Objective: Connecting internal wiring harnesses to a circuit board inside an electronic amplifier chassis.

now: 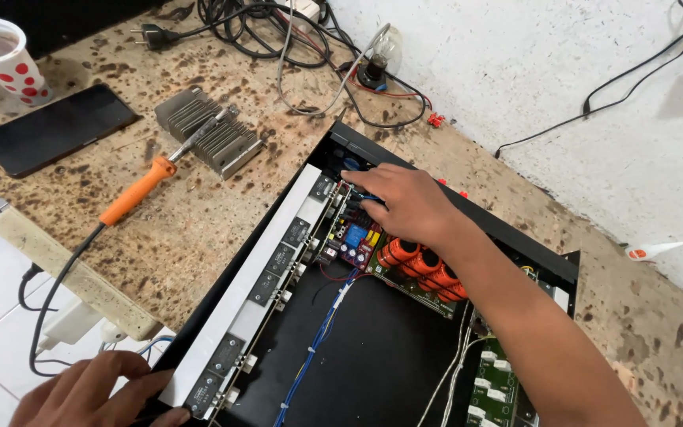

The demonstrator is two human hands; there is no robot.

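Open black chassis (pixel 405 372) lies on the speckled desk (pixel 199 213), its long axis running from the near left up to the far right corner by the wall. Right hand (pixel 405 202) reaches deep inside, fingers curled down over the circuit board (pixel 357 237) beside the orange capacitors (pixel 420 265); whether that grip pinches anything, I can't tell. Left hand (pixel 92 391) grips the chassis's near corner, fingers pressed on it. The soldering iron (pixel 144 186) rests across the heatsink (pixel 211 130).

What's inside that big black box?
Inside the open black case: a green circuit board, orange capacitors, blue wires. The right hand hides the parts beneath it.
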